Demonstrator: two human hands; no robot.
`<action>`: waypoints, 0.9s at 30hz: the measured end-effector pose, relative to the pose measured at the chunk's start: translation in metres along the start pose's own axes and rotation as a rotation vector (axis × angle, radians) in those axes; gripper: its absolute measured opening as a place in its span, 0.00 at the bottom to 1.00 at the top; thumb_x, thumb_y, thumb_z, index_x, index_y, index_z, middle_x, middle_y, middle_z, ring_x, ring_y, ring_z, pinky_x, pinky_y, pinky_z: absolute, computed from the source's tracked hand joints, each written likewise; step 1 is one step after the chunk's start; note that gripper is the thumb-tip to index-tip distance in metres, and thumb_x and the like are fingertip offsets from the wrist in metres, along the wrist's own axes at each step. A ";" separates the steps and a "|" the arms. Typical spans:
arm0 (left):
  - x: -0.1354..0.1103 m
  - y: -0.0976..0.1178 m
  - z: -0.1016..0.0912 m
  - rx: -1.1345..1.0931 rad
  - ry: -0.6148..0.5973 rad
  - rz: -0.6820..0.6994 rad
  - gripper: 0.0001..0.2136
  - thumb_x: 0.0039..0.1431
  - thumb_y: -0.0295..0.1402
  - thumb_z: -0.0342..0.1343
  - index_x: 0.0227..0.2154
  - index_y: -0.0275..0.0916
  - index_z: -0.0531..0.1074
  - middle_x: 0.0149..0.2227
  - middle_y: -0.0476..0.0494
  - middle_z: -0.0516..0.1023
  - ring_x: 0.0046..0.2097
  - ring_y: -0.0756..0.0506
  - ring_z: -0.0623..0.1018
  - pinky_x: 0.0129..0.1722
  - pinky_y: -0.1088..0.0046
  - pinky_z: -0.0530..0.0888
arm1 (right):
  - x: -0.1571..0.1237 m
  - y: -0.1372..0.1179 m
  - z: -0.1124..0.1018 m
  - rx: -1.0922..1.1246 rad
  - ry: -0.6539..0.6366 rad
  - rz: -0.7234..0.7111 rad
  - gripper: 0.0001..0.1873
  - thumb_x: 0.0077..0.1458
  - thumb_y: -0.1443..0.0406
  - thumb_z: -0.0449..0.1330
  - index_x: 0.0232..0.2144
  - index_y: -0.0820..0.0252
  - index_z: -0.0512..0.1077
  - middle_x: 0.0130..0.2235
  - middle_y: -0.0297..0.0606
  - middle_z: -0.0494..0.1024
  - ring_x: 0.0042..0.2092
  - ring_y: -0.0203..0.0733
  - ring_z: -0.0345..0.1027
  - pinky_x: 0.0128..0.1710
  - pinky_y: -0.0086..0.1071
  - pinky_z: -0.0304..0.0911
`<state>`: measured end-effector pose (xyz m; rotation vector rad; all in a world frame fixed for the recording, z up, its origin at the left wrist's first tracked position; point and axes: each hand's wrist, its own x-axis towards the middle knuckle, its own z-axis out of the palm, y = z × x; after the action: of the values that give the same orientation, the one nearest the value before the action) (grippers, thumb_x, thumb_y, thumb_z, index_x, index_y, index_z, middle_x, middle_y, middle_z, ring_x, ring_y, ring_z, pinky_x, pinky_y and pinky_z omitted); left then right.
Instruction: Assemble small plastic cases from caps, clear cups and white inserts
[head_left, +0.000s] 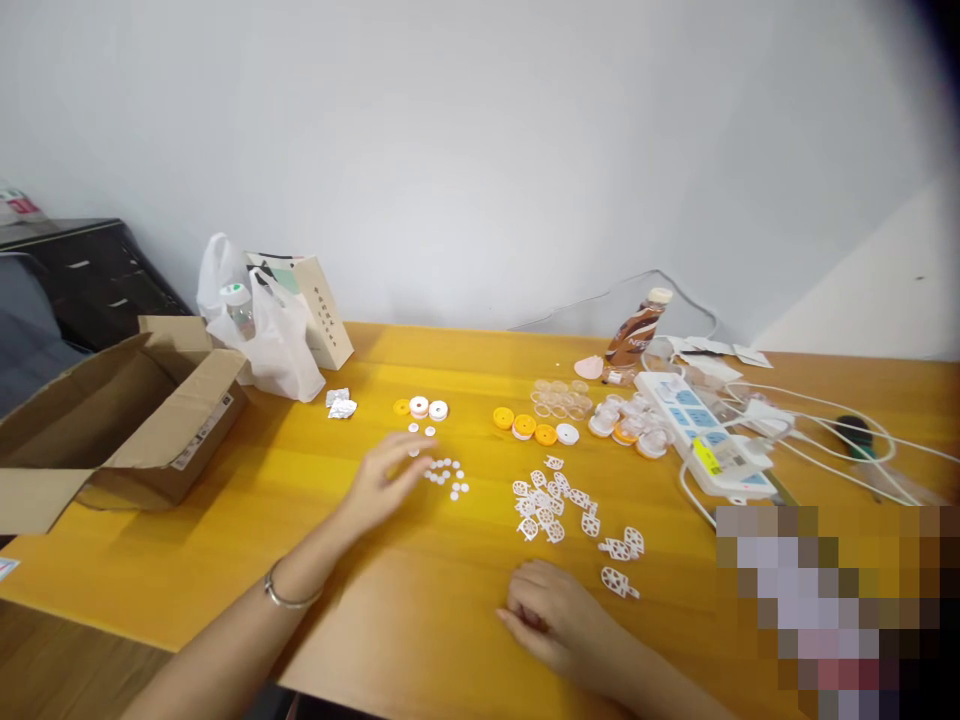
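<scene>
My left hand (386, 487) hovers at the left side of the small white discs (446, 475), its fingers and thumb apart, with nothing visible in it. A few more discs lie just beyond the fingertips. Behind them stand a yellow ring (402, 407) and two white round pieces (428, 409). My right hand (559, 618) rests on the table with its fingers curled in, and I see nothing in it. Ahead of it is a loose heap of white spoked wheel-shaped pieces (540, 505). Past the heap runs a row of yellow and white round pieces (523, 427).
An open cardboard box (202, 430), plastic bag (281, 350) and paper bag (322, 310) stand left. Crumpled foil (342, 405) lies near. Right are clear rings (561, 399), clear domed cases (631, 425), a bottle (637, 330), a power strip (694, 425) and cables. The far-right corner is pixelated.
</scene>
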<state>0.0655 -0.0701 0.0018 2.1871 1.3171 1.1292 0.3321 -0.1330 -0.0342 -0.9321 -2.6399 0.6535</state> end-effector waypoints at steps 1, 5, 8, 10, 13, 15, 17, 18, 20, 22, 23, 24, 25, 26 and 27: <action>0.004 -0.011 -0.006 0.051 0.109 -0.102 0.12 0.60 0.36 0.47 0.42 0.38 0.72 0.43 0.40 0.75 0.46 0.45 0.73 0.45 0.69 0.69 | 0.000 0.000 -0.001 0.003 -0.002 0.005 0.13 0.55 0.67 0.51 0.20 0.59 0.56 0.22 0.33 0.67 0.27 0.34 0.58 0.27 0.28 0.49; 0.015 -0.051 -0.013 0.151 0.116 -0.249 0.14 0.55 0.38 0.52 0.41 0.37 0.72 0.40 0.40 0.74 0.41 0.44 0.74 0.37 0.70 0.70 | 0.000 -0.001 -0.002 0.013 -0.015 0.029 0.13 0.55 0.67 0.51 0.20 0.59 0.55 0.22 0.33 0.66 0.27 0.35 0.58 0.27 0.28 0.49; 0.017 -0.063 -0.009 0.158 0.064 -0.267 0.10 0.53 0.37 0.53 0.32 0.37 0.74 0.32 0.43 0.75 0.33 0.45 0.74 0.35 0.70 0.70 | 0.000 -0.001 -0.001 0.025 -0.027 0.042 0.13 0.55 0.67 0.50 0.20 0.59 0.55 0.22 0.33 0.66 0.27 0.35 0.58 0.28 0.28 0.50; 0.016 -0.060 -0.007 0.168 0.074 -0.274 0.10 0.54 0.37 0.51 0.29 0.36 0.73 0.30 0.44 0.74 0.32 0.46 0.73 0.35 0.69 0.69 | 0.001 -0.001 -0.001 0.033 -0.026 0.047 0.13 0.56 0.66 0.50 0.20 0.59 0.54 0.22 0.33 0.66 0.28 0.35 0.58 0.28 0.28 0.50; 0.010 -0.037 -0.002 0.156 0.082 -0.240 0.10 0.56 0.37 0.50 0.30 0.37 0.71 0.32 0.44 0.74 0.35 0.46 0.72 0.38 0.69 0.68 | 0.001 0.000 0.000 0.046 -0.024 0.047 0.14 0.56 0.66 0.50 0.20 0.59 0.54 0.22 0.33 0.66 0.27 0.35 0.58 0.27 0.28 0.50; 0.002 -0.014 0.008 0.106 -0.006 -0.168 0.08 0.55 0.36 0.52 0.28 0.38 0.71 0.31 0.46 0.74 0.35 0.48 0.73 0.38 0.72 0.68 | 0.001 0.000 0.000 0.054 -0.024 0.051 0.13 0.56 0.66 0.50 0.20 0.59 0.54 0.22 0.33 0.66 0.27 0.35 0.58 0.27 0.27 0.50; -0.008 0.006 0.021 0.009 -0.218 -0.028 0.06 0.56 0.34 0.51 0.28 0.39 0.70 0.31 0.47 0.74 0.35 0.49 0.72 0.37 0.73 0.68 | 0.001 -0.001 -0.001 0.061 -0.019 0.062 0.13 0.56 0.67 0.51 0.20 0.59 0.55 0.22 0.33 0.66 0.27 0.35 0.58 0.27 0.27 0.50; -0.012 0.013 0.029 -0.014 -0.296 0.029 0.05 0.56 0.32 0.52 0.28 0.39 0.69 0.29 0.46 0.73 0.34 0.48 0.72 0.36 0.73 0.68 | 0.001 -0.001 -0.001 0.064 -0.016 0.066 0.13 0.55 0.66 0.51 0.20 0.59 0.55 0.22 0.33 0.66 0.27 0.35 0.58 0.27 0.27 0.51; -0.019 0.022 0.041 -0.028 -0.360 0.075 0.02 0.53 0.30 0.54 0.27 0.39 0.68 0.27 0.47 0.72 0.32 0.48 0.71 0.33 0.72 0.67 | 0.001 -0.001 -0.002 0.067 -0.013 0.074 0.13 0.55 0.66 0.51 0.20 0.59 0.55 0.22 0.32 0.66 0.27 0.34 0.58 0.27 0.27 0.51; -0.022 0.024 0.049 -0.022 -0.369 0.077 0.02 0.51 0.29 0.55 0.26 0.40 0.68 0.26 0.47 0.71 0.30 0.48 0.70 0.33 0.71 0.67 | 0.001 -0.002 -0.002 0.067 -0.010 0.072 0.13 0.55 0.67 0.51 0.20 0.59 0.55 0.22 0.32 0.65 0.27 0.34 0.58 0.28 0.27 0.51; -0.022 0.024 0.050 -0.023 -0.373 0.076 0.02 0.51 0.29 0.55 0.26 0.40 0.68 0.26 0.47 0.71 0.30 0.48 0.70 0.33 0.71 0.67 | 0.001 -0.002 -0.001 0.067 -0.007 0.069 0.13 0.55 0.67 0.51 0.20 0.59 0.55 0.23 0.32 0.65 0.27 0.34 0.58 0.28 0.27 0.51; -0.022 0.024 0.050 -0.029 -0.379 0.076 0.02 0.51 0.29 0.56 0.27 0.40 0.68 0.26 0.47 0.71 0.30 0.48 0.70 0.33 0.71 0.67 | 0.000 -0.001 -0.001 0.067 -0.004 0.067 0.13 0.55 0.67 0.51 0.20 0.59 0.55 0.23 0.32 0.65 0.27 0.34 0.58 0.28 0.27 0.51; -0.022 0.024 0.048 -0.037 -0.383 0.075 0.02 0.50 0.30 0.57 0.27 0.41 0.68 0.27 0.47 0.72 0.30 0.48 0.70 0.33 0.71 0.67 | 0.000 -0.001 -0.001 0.068 0.000 0.065 0.13 0.55 0.67 0.51 0.20 0.59 0.55 0.23 0.32 0.65 0.27 0.34 0.58 0.28 0.27 0.51; -0.021 0.024 0.045 -0.046 -0.386 0.074 0.04 0.50 0.32 0.58 0.29 0.41 0.69 0.28 0.47 0.73 0.31 0.48 0.71 0.33 0.72 0.68 | 0.000 -0.001 0.000 0.068 0.004 0.065 0.12 0.55 0.67 0.51 0.20 0.59 0.55 0.23 0.32 0.65 0.28 0.34 0.58 0.28 0.27 0.51; -0.020 0.024 0.041 -0.056 -0.386 0.072 0.06 0.50 0.34 0.58 0.30 0.41 0.69 0.30 0.46 0.73 0.32 0.48 0.71 0.33 0.72 0.69 | 0.000 -0.001 0.000 0.068 0.006 0.067 0.12 0.55 0.67 0.51 0.21 0.59 0.56 0.23 0.32 0.65 0.27 0.34 0.58 0.28 0.27 0.51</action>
<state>0.1061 -0.0947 -0.0173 2.2794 1.0342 0.7065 0.3317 -0.1338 -0.0338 -1.0048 -2.5736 0.7497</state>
